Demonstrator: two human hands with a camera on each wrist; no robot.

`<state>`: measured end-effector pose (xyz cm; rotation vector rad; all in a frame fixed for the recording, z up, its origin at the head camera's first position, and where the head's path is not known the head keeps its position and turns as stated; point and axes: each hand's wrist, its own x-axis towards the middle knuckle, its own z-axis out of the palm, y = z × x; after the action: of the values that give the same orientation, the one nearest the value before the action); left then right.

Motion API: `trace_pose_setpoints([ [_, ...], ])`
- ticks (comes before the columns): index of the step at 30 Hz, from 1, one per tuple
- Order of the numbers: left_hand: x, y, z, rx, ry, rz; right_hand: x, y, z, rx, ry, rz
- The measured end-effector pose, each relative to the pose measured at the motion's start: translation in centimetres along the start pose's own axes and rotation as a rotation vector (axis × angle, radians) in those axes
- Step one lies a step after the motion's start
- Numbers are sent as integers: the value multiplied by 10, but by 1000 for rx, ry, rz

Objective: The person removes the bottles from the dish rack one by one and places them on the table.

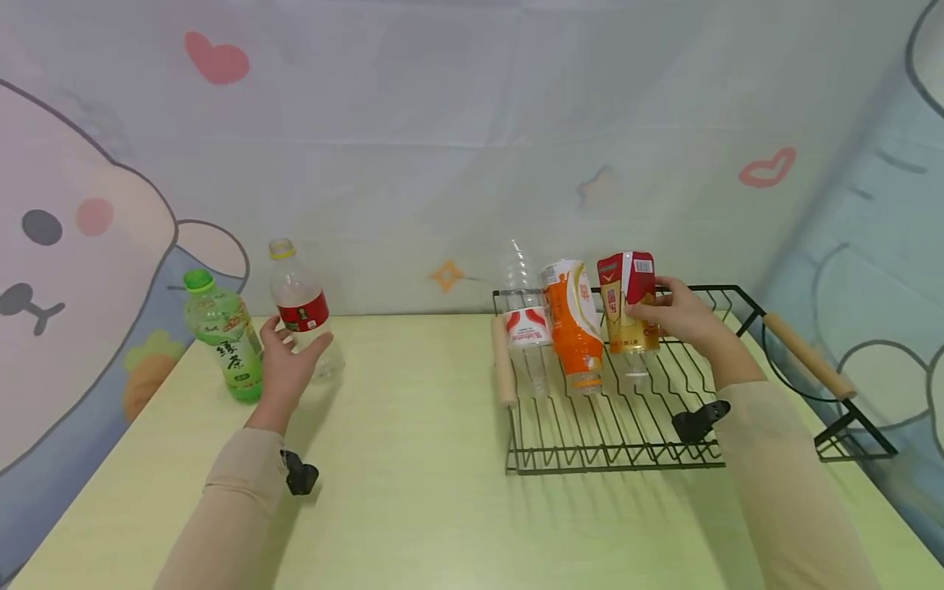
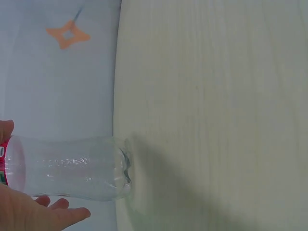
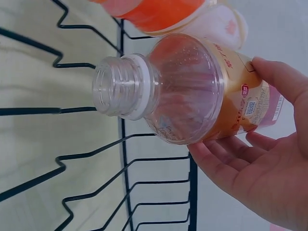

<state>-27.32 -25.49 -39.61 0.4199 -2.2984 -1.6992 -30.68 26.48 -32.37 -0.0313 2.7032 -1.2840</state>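
My left hand [image 1: 289, 370] holds a clear plastic bottle with a red label [image 1: 304, 314] round its middle. That bottle is upright, its mouth uncapped with a yellow ring; the base shows in the left wrist view just over the table edge. With my right hand [image 1: 682, 311] I grip a clear bottle with a red and gold label [image 1: 627, 303], its open neck pointing down over the black wire rack [image 1: 612, 455]. Fingers and thumb lie on opposite sides of it in the right wrist view. Left of it an orange bottle [image 1: 574, 324] leans neck down in the rack.
A clear bottle with a white and red label [image 1: 528, 328] also sits neck down in the rack. A green tea bottle [image 1: 229, 336] stands beside my left hand. The rack has wooden handles [image 1: 810, 356], and a printed cloth [image 1: 413, 164] hangs behind the table [image 1: 413, 459].
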Motion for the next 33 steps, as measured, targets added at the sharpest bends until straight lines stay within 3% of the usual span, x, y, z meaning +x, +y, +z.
trace_pose_setpoints([
  [9,-11,7,0,54,-10,-37,-7,-11,-18,50,50,-55],
  [14,-19,16,-4,51,2,-20,-14,-22,-26,39,61,-94],
  [24,-46,48,-7,45,12,136,-37,-52,-36,9,87,-194],
  [30,-66,78,-3,133,-39,205,-47,-67,-39,-41,74,-225],
  [33,-78,90,1,179,-75,274,-54,-76,-38,-70,71,-246],
])
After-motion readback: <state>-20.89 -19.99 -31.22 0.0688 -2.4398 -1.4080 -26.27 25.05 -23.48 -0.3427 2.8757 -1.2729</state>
